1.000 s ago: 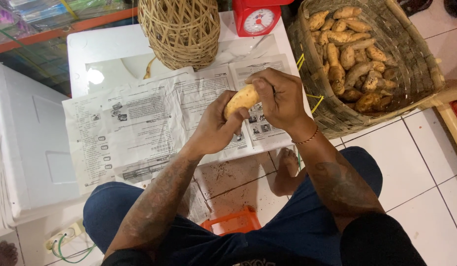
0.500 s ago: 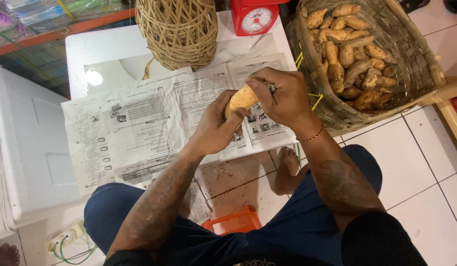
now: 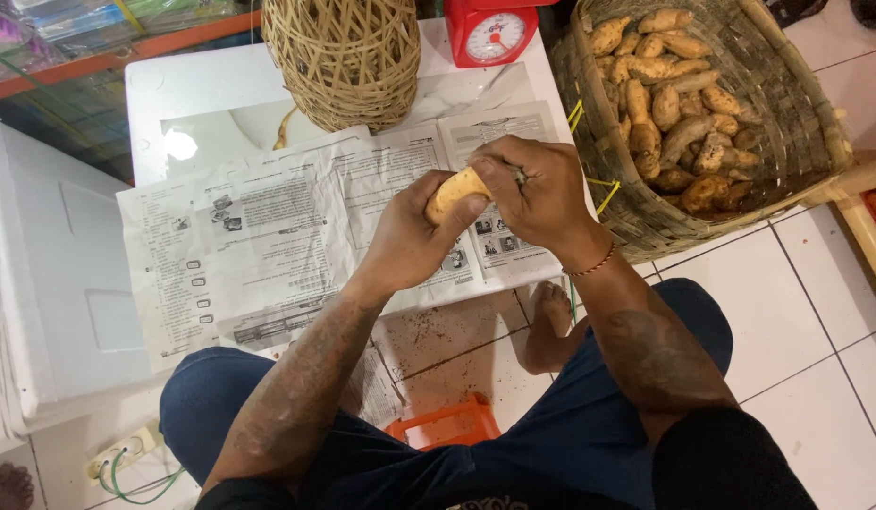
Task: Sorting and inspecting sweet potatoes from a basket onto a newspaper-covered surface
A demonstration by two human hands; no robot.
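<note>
— What lies closest to the person?

— Their own lap in dark blue shorts, and between the knees a small orange container (image 3: 445, 427) on the tiled floor (image 3: 816, 312). One bare foot (image 3: 549, 321) rests on a tile speckled with dark crumbs.

— And the hands?

— Both are raised over the front edge of the low white surface (image 3: 188, 90). The left hand (image 3: 414, 231) has its fingers wrapped around the lower part of a pale yellow tuber (image 3: 454, 192), thumb pressed along its side. The right hand (image 3: 537, 189) is clenched over the tuber's upper end, fingers curled tight; something small and dark shows at the knuckles, but I cannot tell what it is.

— So where is the tuber, exactly?

— Held in the air between the two hands, tilted, just above the spread newspaper (image 3: 268, 236) that covers the surface.

— What is beyond that?

— Behind the newspaper stands a round woven cage-like basket (image 3: 344, 57) of pale cane. Next to it, at the far edge, is a red kitchen scale (image 3: 490, 33) with a white dial.

— And to the right?

— A large, wide woven basket (image 3: 797, 123) sits beside the surface, holding a heap of brown tubers (image 3: 679, 104), unpeeled by the look of them. A white foam box (image 3: 51, 283) stands to the left.
</note>
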